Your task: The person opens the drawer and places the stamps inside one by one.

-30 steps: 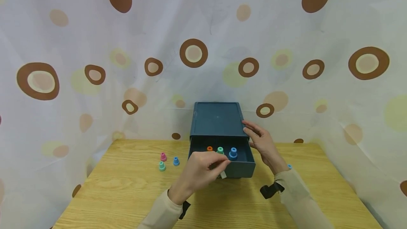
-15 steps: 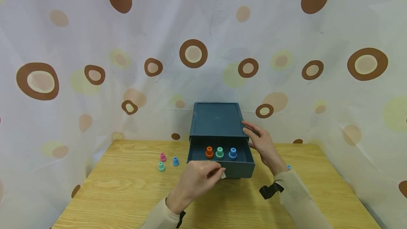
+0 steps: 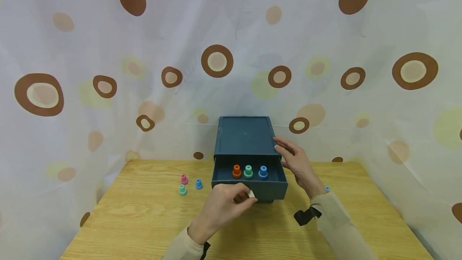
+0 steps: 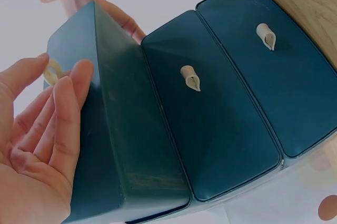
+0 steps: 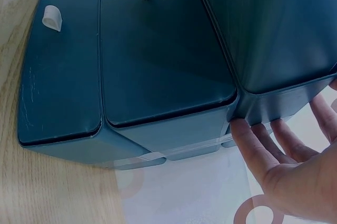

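A dark blue three-drawer cabinet [image 3: 245,135] stands on the table with its top drawer [image 3: 267,190] pulled out. Inside that drawer sit three small stepped plastic pegs: an orange peg [image 3: 236,171], a green peg [image 3: 248,172] and a blue peg [image 3: 263,172]. My left hand [image 3: 225,208] pinches the whitish pull loop [image 4: 52,71] on the drawer front between thumb and fingertips. My right hand [image 3: 299,165] rests its spread, lightly bent fingers against the cabinet's right side, near the top edge. In the right wrist view, its fingertips [image 5: 241,126] meet the side wall.
Left of the cabinet, a pink peg [image 3: 184,179], a green peg [image 3: 182,189] and a blue peg [image 3: 199,184] stand on the wooden table [image 3: 144,220]. Another blue piece [image 3: 327,189] peeks out by the right wrist. Behind hangs a patterned curtain [image 3: 245,31].
My left hand has come down from the drawer's front rim to its pull loop. The drawer has slid slightly inward, pegs with it. My right hand has stayed on the cabinet.
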A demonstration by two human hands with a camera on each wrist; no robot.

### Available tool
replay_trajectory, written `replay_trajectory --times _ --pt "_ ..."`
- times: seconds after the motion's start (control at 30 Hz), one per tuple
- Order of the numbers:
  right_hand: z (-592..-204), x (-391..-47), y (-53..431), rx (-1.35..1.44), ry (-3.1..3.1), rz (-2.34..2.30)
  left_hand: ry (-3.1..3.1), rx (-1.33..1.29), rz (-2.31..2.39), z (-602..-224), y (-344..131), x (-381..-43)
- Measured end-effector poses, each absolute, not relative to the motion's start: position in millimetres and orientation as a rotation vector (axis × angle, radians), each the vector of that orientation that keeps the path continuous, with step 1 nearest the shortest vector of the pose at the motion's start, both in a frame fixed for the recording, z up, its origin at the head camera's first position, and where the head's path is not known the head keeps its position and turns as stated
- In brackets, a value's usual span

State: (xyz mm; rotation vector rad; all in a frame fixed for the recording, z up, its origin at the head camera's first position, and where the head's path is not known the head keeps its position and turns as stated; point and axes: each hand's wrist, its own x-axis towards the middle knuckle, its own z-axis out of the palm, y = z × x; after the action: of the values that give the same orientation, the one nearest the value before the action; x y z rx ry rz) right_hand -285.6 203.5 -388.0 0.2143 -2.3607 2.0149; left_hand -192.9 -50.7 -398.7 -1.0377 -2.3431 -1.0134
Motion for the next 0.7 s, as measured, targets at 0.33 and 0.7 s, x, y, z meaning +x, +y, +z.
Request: replay_trajectory --times 0.33,0.7 --pt "-389.4 -286.8 204.2 0.228 -2.359 2.010 -2.333 -0.993 -1.115 -403.3 -43.5 -200.3" --pt "-387.2 -286.5 201.5 0.232 -2.353 2.026 -2.299 -0.957 -1.120 -404.9 -43.5 -210.8"
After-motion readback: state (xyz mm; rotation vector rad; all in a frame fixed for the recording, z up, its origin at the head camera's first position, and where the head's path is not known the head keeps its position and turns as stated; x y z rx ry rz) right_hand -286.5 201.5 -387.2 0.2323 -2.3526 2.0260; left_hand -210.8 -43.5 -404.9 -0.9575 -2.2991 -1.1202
